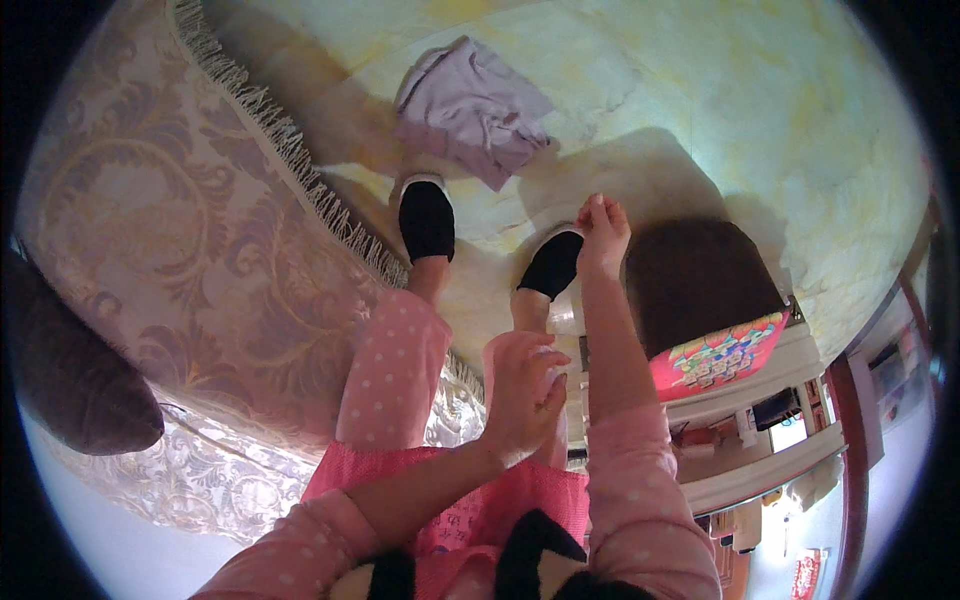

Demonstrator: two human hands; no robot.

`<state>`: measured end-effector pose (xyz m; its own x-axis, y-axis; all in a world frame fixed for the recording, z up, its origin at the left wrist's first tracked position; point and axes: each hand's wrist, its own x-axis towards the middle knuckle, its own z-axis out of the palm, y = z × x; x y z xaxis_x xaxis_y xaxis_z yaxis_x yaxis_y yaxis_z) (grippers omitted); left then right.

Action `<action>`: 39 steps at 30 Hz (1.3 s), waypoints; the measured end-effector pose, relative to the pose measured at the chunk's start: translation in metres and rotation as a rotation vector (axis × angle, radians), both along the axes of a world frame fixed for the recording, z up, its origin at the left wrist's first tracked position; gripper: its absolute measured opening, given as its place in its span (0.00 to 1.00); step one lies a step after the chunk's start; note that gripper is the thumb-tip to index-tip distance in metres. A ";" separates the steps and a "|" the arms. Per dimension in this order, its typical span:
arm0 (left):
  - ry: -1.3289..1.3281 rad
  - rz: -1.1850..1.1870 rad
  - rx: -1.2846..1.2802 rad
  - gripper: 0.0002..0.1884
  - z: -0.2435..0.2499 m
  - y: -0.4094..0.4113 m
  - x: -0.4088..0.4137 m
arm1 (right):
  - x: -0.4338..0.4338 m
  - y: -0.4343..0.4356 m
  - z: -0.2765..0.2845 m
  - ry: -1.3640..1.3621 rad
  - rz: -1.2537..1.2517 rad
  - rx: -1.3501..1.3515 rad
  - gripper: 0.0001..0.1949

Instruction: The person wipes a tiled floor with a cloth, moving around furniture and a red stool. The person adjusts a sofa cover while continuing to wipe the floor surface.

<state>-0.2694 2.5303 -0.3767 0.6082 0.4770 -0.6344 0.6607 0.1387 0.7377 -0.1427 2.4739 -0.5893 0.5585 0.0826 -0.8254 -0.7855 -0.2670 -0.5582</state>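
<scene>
My left hand [529, 397] hovers above my right knee, its fingers curled and partly spread. A pale patch shows between thumb and fingers; whether it is a small held object or the trouser leg behind is unclear. Farther forward, my right hand [604, 236] is raised beside the black shoe [553, 262] on my right foot. Its thumb and fingertips come together, and nothing can be made out between them. Pink polka-dot trousers [394, 367] cover my legs, with a bright pink cloth [375, 469] across my lap.
A crumpled lilac cloth [480, 112] lies on the marbled floor [750, 90] beyond my feet. To the left spreads a fringed, scroll-patterned cover [172, 225] with a dark cushion [82, 367]. At right stand a dark brown stool [701, 285], a red patterned box [720, 356] and a pale shelved cabinet [765, 472].
</scene>
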 end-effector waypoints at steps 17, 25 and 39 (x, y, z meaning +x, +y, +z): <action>-0.052 0.229 0.277 0.14 -0.021 0.051 0.030 | 0.000 0.020 0.120 0.340 -0.157 0.691 0.09; -0.088 -0.129 0.387 0.20 -0.015 0.063 0.030 | -0.019 0.015 0.169 0.620 -0.032 0.508 0.12; -0.189 -0.045 0.389 0.15 -0.010 0.065 0.031 | 0.006 0.006 0.209 0.847 -0.041 0.882 0.44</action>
<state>-0.2389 2.5957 -0.3867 0.7220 0.6291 -0.2879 0.5077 -0.1991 0.8382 -0.1369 2.4801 -0.3803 -0.1130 0.7929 -0.5988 -0.9874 -0.0225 0.1565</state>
